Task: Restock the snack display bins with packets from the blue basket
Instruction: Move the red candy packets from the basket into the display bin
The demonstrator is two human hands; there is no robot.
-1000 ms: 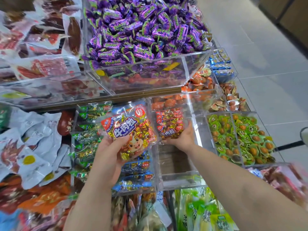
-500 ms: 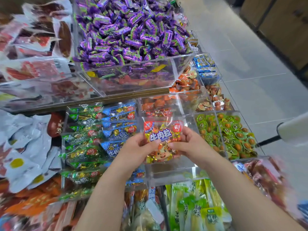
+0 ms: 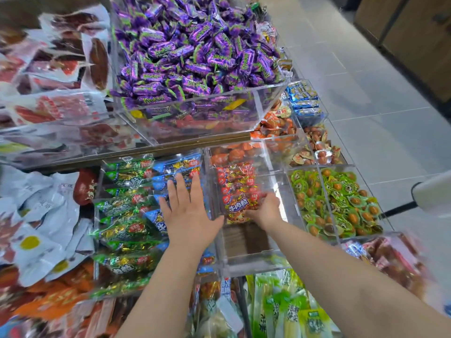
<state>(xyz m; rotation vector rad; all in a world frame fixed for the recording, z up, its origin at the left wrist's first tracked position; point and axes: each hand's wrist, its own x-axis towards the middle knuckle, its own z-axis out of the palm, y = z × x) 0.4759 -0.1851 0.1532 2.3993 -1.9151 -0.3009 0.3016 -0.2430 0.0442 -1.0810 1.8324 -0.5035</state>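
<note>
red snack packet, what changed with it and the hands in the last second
The red packet moved from both hands above the display down into the clear bin, against the red stack. The left hand let go and now spreads open over the blue packets; the right hand keeps its grip. The purple sweets and green packets stayed put.
</note>
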